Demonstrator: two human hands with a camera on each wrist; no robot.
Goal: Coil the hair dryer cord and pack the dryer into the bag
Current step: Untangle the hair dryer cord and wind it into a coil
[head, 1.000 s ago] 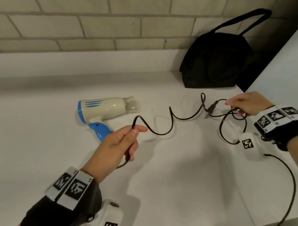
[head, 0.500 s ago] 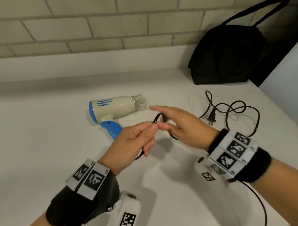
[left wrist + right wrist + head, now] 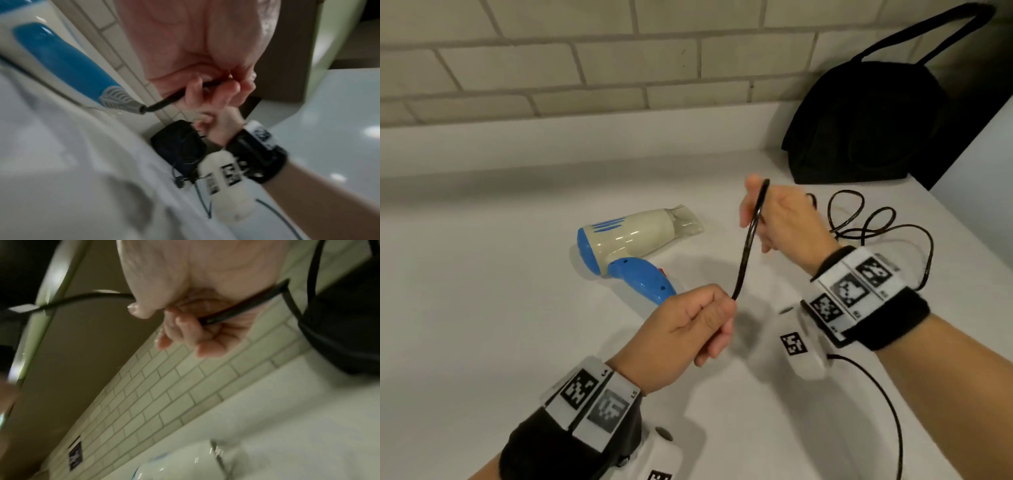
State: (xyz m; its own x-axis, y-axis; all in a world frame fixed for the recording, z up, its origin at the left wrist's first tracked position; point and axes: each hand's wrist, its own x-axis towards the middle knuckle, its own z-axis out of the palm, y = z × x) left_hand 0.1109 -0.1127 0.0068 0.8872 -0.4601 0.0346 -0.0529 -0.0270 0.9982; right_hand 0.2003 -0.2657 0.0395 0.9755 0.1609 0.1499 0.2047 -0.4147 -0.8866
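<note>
Currently left hand [image 3: 688,325] and right hand [image 3: 780,219] each pinch the cord [image 3: 748,240]; slack beyond the right grip may snag, dragging the dryer [image 3: 633,240].

plug [image 3: 178,183]: blurred | bag [image 3: 866,126]: handle cut off

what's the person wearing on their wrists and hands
Both hands are bare. The left hand and right hand each have a black wristband carrying white plates with black square markers, plus a white camera unit under the wrist. A thin black cable trails from the right unit.
</note>
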